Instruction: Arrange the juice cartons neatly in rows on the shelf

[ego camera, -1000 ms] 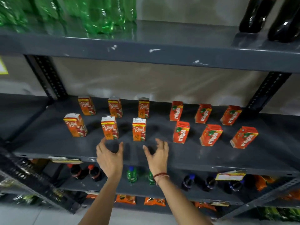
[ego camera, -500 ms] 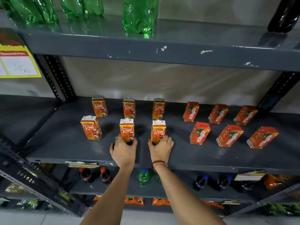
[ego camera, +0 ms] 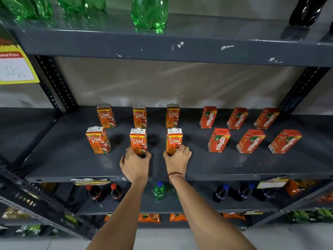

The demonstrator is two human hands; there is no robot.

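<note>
Orange cartons held: the near-row middle Real carton (ego camera: 138, 141) and the near-row right Real carton (ego camera: 173, 140) stand upright on the grey shelf (ego camera: 225, 165), side by side with a gap between them.
Left hand (ego camera: 135, 164): wrapped around the base of the middle Real carton, fingers on both of its sides.
Right hand (ego camera: 177, 158): clasped around the base of the right Real carton; red thread band (ego camera: 175, 175) on the wrist.
Other Real cartons: one near-row left carton (ego camera: 98, 139), apart from the held pair; three in the far row (ego camera: 139, 115), all upright.
Maaza cartons: six red cartons (ego camera: 250, 140) on the right half of the shelf, three near and three far, turned at an angle.
Above: green bottles (ego camera: 149, 12) on the upper shelf.
Below: dark bottles (ego camera: 104, 193) on the lower shelf.
Far left: yellow price sign (ego camera: 16, 67).
</note>
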